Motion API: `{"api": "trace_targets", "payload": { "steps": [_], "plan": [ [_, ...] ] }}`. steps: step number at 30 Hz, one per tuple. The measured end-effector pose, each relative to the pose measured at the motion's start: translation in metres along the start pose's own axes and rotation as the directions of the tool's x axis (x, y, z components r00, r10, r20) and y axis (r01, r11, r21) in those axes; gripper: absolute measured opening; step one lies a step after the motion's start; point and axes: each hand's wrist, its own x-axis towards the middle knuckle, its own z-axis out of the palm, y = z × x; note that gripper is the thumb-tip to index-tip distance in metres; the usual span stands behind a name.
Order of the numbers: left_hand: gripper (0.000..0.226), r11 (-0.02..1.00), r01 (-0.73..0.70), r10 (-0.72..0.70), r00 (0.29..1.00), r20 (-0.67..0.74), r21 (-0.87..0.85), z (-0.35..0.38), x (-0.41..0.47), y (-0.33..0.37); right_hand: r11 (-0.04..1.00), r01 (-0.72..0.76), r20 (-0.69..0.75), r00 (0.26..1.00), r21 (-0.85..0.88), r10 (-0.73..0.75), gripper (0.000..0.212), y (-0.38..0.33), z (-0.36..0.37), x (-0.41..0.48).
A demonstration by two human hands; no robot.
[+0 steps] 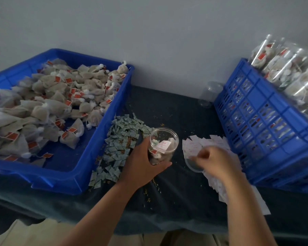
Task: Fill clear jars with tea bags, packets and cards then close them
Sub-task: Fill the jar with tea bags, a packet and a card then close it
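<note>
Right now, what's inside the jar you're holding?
A white card lies atop tea bags in the jar; the left hand covers its lower contents.

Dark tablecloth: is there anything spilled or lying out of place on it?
Yes. Loose brownish crumbs are scattered on the dark tablecloth, among the green packets and in front of the jar that the left hand grips. They look like tea spilled from the tea bags. Nothing else stands out.
</note>
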Motion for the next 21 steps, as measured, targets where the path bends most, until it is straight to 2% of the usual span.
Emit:
{"api": "trace_targets", "payload": {
  "steps": [3, 6, 8, 10, 11, 13, 15, 16, 18, 20, 21],
  "plan": [
    [0.079, 1.0, -0.02, 0.02, 1.0, -0.014, -0.003, 0.0, 0.0, 0.001, 0.994, 0.108, -0.069, 0.991, -0.033, -0.11, 0.021, 0.025, 0.041, -0.016],
    [0.079, 1.0, -0.011, 0.011, 1.0, -0.017, 0.019, 0.0, -0.001, 0.0, 0.971, 0.223, -0.335, 0.911, -0.085, -0.239, 0.015, 0.039, 0.051, -0.018],
    [0.08, 1.0, -0.016, 0.016, 1.0, -0.009, 0.013, 0.0, -0.001, -0.001, 0.954, 0.287, -0.479, 0.852, 0.089, -0.211, 0.016, 0.039, 0.042, -0.019],
    [0.081, 1.0, -0.021, 0.021, 1.0, 0.001, -0.002, 0.0, -0.001, -0.001, 0.859, 0.28, -0.522, 0.853, 0.429, -0.017, 0.015, 0.032, 0.029, -0.023],
    [0.082, 1.0, -0.017, 0.017, 1.0, 0.006, -0.011, 0.0, -0.001, 0.0, 0.767, 0.268, -0.522, 0.847, 0.583, 0.1, 0.016, 0.028, 0.024, -0.023],
    [0.081, 1.0, -0.016, 0.016, 1.0, 0.013, -0.023, 0.001, -0.001, 0.0, 0.47, 0.241, -0.423, 0.844, 0.849, 0.331, 0.022, 0.018, 0.018, -0.02],
    [0.081, 1.0, -0.021, 0.022, 1.0, 0.011, -0.023, 0.001, -0.001, -0.001, 0.13, 0.171, -0.211, 0.875, 0.977, 0.436, 0.027, 0.01, 0.017, -0.017],
    [0.081, 1.0, -0.022, 0.022, 1.0, 0.011, -0.019, 0.001, 0.0, -0.001, 0.001, 0.116, -0.104, 0.889, 0.993, 0.446, 0.025, 0.006, 0.018, -0.017],
    [0.082, 1.0, -0.015, 0.015, 1.0, 0.011, -0.007, 0.001, 0.0, -0.003, -0.143, -0.021, 0.079, 0.908, 0.99, 0.411, 0.026, 0.002, 0.023, -0.018],
    [0.082, 1.0, -0.006, 0.006, 1.0, 0.012, -0.01, 0.001, 0.0, -0.005, -0.201, -0.142, 0.195, 0.942, 0.969, 0.272, 0.038, -0.003, 0.029, -0.021],
    [0.083, 1.0, -0.007, 0.007, 1.0, 0.012, -0.014, 0.001, -0.001, -0.005, -0.213, -0.179, 0.218, 0.96, 0.96, 0.174, 0.036, -0.006, 0.032, -0.023]
  ]
}}
